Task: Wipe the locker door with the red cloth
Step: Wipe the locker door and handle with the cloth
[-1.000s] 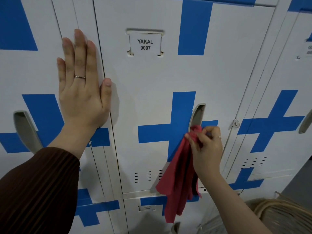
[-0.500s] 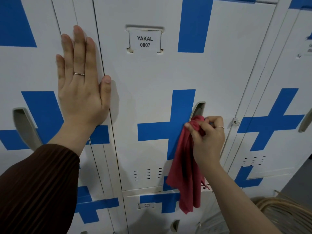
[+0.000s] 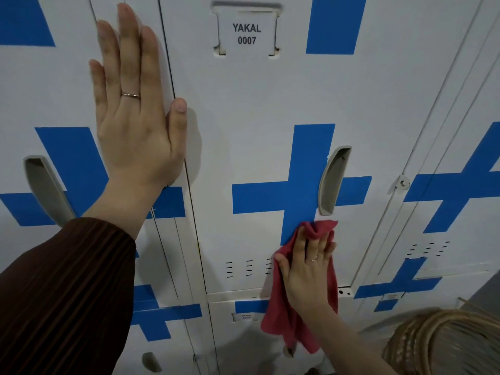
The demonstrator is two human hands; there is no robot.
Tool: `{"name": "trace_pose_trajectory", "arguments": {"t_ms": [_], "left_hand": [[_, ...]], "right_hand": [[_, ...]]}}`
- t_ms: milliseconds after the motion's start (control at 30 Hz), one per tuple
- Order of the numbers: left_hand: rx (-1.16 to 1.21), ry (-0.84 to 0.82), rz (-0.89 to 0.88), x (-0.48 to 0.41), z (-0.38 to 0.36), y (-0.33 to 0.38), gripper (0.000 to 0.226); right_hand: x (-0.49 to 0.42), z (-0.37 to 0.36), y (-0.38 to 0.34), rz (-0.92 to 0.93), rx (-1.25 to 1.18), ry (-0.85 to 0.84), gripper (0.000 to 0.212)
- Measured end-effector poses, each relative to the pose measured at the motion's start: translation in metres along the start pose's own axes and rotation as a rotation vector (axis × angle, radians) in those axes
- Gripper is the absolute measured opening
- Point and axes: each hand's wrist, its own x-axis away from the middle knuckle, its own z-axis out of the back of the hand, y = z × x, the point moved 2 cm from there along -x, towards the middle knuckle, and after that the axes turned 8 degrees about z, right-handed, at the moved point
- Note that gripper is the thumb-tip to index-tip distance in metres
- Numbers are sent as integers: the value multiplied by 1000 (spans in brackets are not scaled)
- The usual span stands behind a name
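Red on white steel: pressed the red cloth point(image 3: 274, 312) flat to the locker door point(image 3: 257, 104) under the right hand point(image 3: 308, 277), fingers straight and slightly fanned, palm down on the fabric, just below the grey recessed handle point(image 3: 332, 182) and beside the foot of the blue cross point(image 3: 300, 196). Kept the upper edge bunched at the fingertips and let the lower end hang past the door's bottom edge. Looked a sensible hold: broad palm contact for rubbing a panel, not a corner.

Planted the left hand point(image 3: 135, 123) flat too, fingers straight and close together, gripping nothing, high on the neighbouring panel point(image 3: 67, 98) with the thumb across the seam onto the door bearing the YAKAL 0007 label point(image 3: 246, 33). Probably there to brace the body and steady the door against the push.

Against 0.5 s ago: gone from a pinch on a gathered wad at the foot of the handle recess, with the cloth dangling loose, to an open palm lower down, with the cloth trapped against the metal. Stayed put on the left, same spot, same flat pose. Seemingly just started the wiping proper.
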Motion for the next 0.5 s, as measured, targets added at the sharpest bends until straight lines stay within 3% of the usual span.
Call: {"name": "trace_pose_trajectory", "arguments": {"t_ms": [333,400,500], "left_hand": [[-13,36,-3,1,-3,-3,60],[10,27,11,1,-3,-4,61],[49,26,-7,1,-2,-6,59]], "right_hand": [[44,-53,-66,313,118,-183,60],[52,-54,-57,294,119,-297,55],[65,-53,-35,269,190,-321,54]]}}
